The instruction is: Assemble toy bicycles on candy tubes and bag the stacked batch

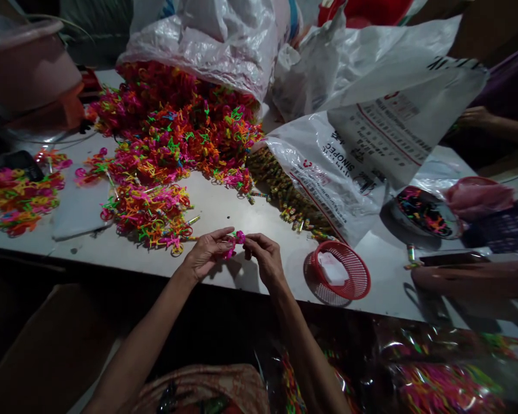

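Between my hands, above the table's near edge, is a small magenta plastic piece (240,237) with a bit of green beside it; its exact kind is too small to make out. My left hand (207,252) pinches it from the left. From the right, the closed fingers of my right hand (264,256) meet the same piece. Just left of my hands lies a heap of bright plastic pieces (151,213) in pink, orange, yellow and green. Beyond my right hand, small patterned tubes (289,207) spill from a printed white sack (341,167).
A red mesh basket (362,276) with white paper inside stands right of my hands. A large white sack (207,46) pours out the big heap behind. At far right, another person's arm (487,123) shows, and a bowl of pieces (427,213). Filled clear bags (449,385) lie below the table edge.
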{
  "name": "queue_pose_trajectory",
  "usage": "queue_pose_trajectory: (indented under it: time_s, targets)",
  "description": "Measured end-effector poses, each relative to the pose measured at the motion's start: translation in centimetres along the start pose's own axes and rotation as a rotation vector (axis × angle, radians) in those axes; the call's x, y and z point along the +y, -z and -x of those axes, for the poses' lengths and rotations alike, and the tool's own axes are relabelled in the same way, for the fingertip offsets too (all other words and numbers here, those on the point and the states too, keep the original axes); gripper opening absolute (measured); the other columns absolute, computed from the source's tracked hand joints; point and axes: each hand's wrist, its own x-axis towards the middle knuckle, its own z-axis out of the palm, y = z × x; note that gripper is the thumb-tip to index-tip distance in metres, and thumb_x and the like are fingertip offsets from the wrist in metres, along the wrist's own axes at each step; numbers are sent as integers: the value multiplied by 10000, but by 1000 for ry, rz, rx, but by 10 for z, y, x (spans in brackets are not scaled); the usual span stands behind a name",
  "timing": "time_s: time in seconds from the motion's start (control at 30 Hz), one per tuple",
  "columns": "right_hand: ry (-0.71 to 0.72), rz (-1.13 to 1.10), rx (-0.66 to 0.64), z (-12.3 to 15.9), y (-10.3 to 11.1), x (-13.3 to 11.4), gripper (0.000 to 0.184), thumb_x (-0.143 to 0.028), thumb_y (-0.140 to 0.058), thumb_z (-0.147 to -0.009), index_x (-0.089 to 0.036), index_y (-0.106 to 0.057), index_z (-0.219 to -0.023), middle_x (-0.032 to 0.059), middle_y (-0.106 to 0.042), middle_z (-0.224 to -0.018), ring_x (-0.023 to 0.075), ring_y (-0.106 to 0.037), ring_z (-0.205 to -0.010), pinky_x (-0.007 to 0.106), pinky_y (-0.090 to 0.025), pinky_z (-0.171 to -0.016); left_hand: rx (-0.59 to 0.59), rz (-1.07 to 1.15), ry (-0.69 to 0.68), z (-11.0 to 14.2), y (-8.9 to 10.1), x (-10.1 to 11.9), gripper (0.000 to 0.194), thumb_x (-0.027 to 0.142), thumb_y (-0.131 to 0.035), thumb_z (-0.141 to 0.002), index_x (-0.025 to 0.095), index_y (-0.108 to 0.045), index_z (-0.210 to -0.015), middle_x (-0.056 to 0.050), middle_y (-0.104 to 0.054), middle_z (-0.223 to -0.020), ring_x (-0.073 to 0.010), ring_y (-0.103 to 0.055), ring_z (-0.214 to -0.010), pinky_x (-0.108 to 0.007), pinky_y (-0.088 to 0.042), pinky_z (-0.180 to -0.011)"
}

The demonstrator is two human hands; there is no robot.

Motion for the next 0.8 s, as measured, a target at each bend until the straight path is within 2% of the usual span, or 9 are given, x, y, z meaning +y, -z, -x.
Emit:
queue_pose_trajectory:
  time_s: [0.07,0.13,0.27,0.43,0.53,0.63,0.8]
  targets:
    - [60,48,106,2,0,-1,219,-404,-693,-696,-190,-666,-737,-31,-551,-552,109,-462,-508,269,-388,-522,30,-4,-18,1,3,-1,409,45,-807,-493,122,-712,-883,-9,-694,-700,-73,-605,-545,-180,-494,-527]
    - [73,49,136,4,-1,-2,219,-402,-689,-700,-190,-661,-749,-33,-550,-560,108,-466,-505,267,-391,-519,68,0,-52,2,4,-2,368,46,-810,-475,114,-699,-820,-1,-685,-671,-72,-600,-538,-181,-491,-529]
    - [-77,-87,-8,5,-3,0,240,-403,-717,-662,-176,-659,-717,-24,-578,-579,94,-478,-468,259,-386,-491,164,62,-122,1,3,-7,320,55,-807,-456,127,-645,-722,21,-664,-623,-79,-611,-544,-190,-507,-556]
    - [-121,-166,55,3,-3,6,235,-375,-745,-617,-180,-667,-721,-20,-597,-597,88,-480,-480,244,-376,-475,216,73,-162,0,1,-11,303,73,-791,-508,144,-586,-718,34,-649,-637,-72,-616,-562,-174,-500,-548]
    - [-131,-160,9,4,-2,5,224,-369,-751,-612,-179,-667,-698,-25,-585,-586,80,-456,-475,240,-373,-469,246,25,-163,1,1,-10,334,104,-809,-530,146,-558,-747,33,-643,-638,-67,-604,-537,-172,-494,-528]
    - [-144,-153,-79,6,-2,3,225,-376,-759,-617,-181,-679,-696,-31,-568,-566,84,-452,-475,243,-385,-471,215,-19,-138,4,1,-9,411,118,-846,-486,140,-552,-771,22,-655,-647,-74,-603,-531,-183,-494,-527]
    - [-164,-174,-146,6,0,3,233,-379,-781,-618,-187,-709,-730,-20,-603,-590,88,-481,-477,250,-406,-487,188,-72,-129,8,0,-7,493,170,-881,-433,134,-554,-800,-4,-683,-688,-99,-605,-536,-226,-503,-526]
